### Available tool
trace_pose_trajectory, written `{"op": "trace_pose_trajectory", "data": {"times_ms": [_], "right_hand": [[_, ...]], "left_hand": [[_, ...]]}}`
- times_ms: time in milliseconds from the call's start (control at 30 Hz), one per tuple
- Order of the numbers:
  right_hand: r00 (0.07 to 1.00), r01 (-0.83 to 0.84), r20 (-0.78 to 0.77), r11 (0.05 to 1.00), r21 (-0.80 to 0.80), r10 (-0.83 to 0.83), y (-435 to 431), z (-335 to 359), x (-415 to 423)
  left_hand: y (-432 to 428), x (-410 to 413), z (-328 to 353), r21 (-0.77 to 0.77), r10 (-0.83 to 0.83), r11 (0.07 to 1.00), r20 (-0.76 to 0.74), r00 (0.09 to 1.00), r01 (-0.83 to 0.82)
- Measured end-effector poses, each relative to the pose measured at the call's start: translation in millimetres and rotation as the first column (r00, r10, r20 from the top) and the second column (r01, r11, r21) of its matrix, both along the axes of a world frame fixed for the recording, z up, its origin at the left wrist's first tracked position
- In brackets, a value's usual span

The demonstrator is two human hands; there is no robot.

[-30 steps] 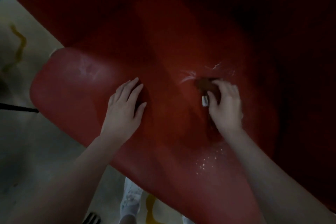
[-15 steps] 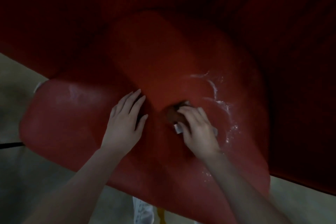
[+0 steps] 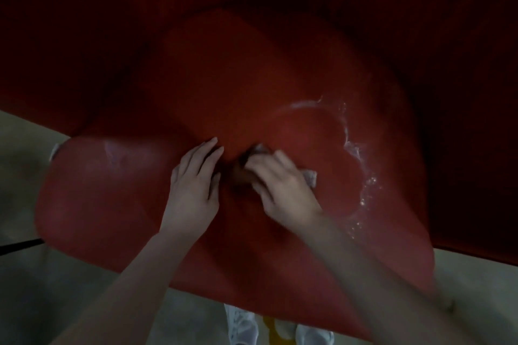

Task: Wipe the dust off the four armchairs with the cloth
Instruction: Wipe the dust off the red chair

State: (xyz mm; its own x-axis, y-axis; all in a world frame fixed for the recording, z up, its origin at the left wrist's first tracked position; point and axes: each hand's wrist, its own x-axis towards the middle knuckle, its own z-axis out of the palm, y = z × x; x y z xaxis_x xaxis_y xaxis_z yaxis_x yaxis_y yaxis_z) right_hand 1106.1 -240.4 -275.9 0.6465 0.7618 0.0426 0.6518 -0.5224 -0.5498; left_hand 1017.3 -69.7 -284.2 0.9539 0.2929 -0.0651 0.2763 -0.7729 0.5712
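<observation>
Your right hand (image 3: pixel 280 187) is pressed down on the cloth (image 3: pixel 309 176), fingers curled over it so only a pale, nubbly corner pokes out on the far side of your knuckles and a small edge shows beyond your fingertips. The cloth sits bunched near the middle of the red armchair (image 3: pixel 112 204) surface. Its shape is mostly hidden, so you cannot tell which way its long axis runs. Your left hand (image 3: pixel 193 185) lies flat and open on the armchair just beside the right one, fingers spread slightly, holding nothing. The upholstery is smooth, glossy and leather-like, rounded at its near edge. A curved whitish streak (image 3: pixel 347 134) arcs to the right of the cloth. Below the armchair edge you see pale floor (image 3: pixel 25 288) and white shoes (image 3: pixel 241 325).
</observation>
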Motion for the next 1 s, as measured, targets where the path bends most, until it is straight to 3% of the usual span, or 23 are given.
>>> {"op": "trace_pose_trajectory", "data": {"times_ms": [67,133,200,300,367,467,533,600,700,800,867,1000], "right_hand": [[0.989,-0.145,-0.013,0.989,-0.028,0.145,-27,0,-16],[0.992,-0.124,-0.008,0.991,-0.040,0.124,-45,0,-13],[0.995,0.098,-0.023,0.995,-0.018,-0.099,-46,0,0],[0.918,0.396,-0.019,0.918,-0.003,-0.396,-29,-1,6],[0.936,0.352,-0.019,0.936,-0.003,-0.352,-26,0,-2],[0.988,0.149,-0.022,0.988,-0.036,-0.150,-50,6,-6],[0.978,0.208,0.010,0.977,-0.047,-0.208,-72,4,7],[0.907,0.419,0.054,0.908,-0.026,-0.417,-89,-1,28],[0.693,0.717,0.095,0.697,0.006,-0.714,-100,-8,76],[0.543,0.839,0.032,0.543,-0.015,-0.839,-87,-6,124],[0.603,0.798,0.038,0.602,-0.022,-0.797,-64,-7,142],[0.876,0.478,0.063,0.878,0.020,-0.478,-12,-10,123]], "left_hand": [[3,0,-1,0.005,-0.031,0.999,-0.013,0.999,0.031],[4,-1,1,0.010,-0.042,0.999,-0.022,0.999,0.042],[3,-1,2,0.018,-0.034,0.999,-0.033,0.999,0.035],[-2,0,2,0.037,-0.011,0.999,-0.029,1.000,0.012],[-7,1,2,0.052,0.014,0.999,-0.019,1.000,-0.013],[-13,5,4,0.069,0.055,0.996,-0.007,0.998,-0.054],[-15,8,3,0.065,0.072,0.995,-0.006,0.997,-0.071],[-14,8,2,0.067,0.076,0.995,-0.006,0.997,-0.075],[-13,7,2,0.081,0.062,0.995,-0.008,0.998,-0.061],[-12,7,2,0.102,0.057,0.993,-0.004,0.998,-0.056],[-11,11,3,0.102,0.053,0.993,0.007,0.999,-0.054],[-5,26,5,0.089,0.080,0.993,0.010,0.997,-0.081]]}}
